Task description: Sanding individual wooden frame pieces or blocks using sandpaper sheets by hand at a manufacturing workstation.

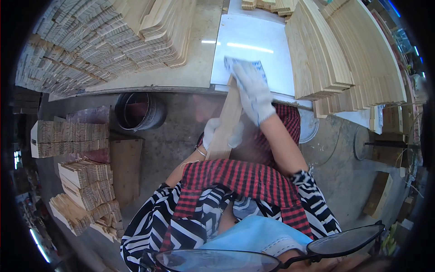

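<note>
My left hand, in a white glove, is wrapped round a pale wooden board; its fingers show on both sides. The board slants from my checked apron up to the edge of the white worktop. My right hand, also gloved in white, is closed on a sheet of sandpaper with blue print on its pale back. It lies at the board's far end, over the worktop edge. The sandpaper's outline is somewhat blurred, and its underside is hidden.
Stacked wooden pieces fill the bench at the far left. More boards lean in rows right of the white worktop. A dark bucket stands on the floor, left of me, near several stacks of wood.
</note>
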`<state>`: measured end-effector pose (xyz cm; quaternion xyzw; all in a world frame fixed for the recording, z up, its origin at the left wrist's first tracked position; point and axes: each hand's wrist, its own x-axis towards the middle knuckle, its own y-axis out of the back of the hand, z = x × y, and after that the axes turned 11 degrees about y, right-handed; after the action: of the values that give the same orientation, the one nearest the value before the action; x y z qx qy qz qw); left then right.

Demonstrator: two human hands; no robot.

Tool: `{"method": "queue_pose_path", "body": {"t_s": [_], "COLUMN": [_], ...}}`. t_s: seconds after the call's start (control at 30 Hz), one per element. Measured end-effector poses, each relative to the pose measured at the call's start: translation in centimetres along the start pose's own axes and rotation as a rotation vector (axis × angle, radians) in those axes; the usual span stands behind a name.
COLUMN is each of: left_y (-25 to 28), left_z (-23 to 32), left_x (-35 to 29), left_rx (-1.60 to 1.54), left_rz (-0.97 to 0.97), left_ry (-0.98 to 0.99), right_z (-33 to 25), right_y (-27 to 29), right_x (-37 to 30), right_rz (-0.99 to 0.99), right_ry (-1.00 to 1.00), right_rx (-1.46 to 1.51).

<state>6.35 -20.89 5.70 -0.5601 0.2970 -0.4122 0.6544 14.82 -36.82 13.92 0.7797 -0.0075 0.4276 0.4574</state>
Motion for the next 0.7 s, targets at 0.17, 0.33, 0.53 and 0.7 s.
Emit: {"method": "queue_pose_path", "body": {"t_s": [0.17, 0.33, 0.53, 0.7], "left_y": [-2.4, -11.2, -12.6, -12.2], "left_z": [2.2, 5.6, 4.9, 4.6], "left_x": [-1.0, 0.2, 1.2, 1.6], "left_rx": [0.276, 1.648, 1.771, 1.783], "left_rz": [0.351, 1.179, 1.295, 1.27], "left_ry": [0.002, 0.234, 0.355, 0.352], "right_z": [-0.7, 0.5, -1.1, -2.9], "right_y": [4.3, 5.2, 6.1, 3.7], "right_x": [-2.8, -1.5, -2.0, -2.1], "right_rz": [-0.143, -0.477, -0.194, -0.21], "right_ry": [-0.011, -0.237, -0.356, -0.228], "right_rx": [-0.113, -0.436, -0.3, -0.314]}}
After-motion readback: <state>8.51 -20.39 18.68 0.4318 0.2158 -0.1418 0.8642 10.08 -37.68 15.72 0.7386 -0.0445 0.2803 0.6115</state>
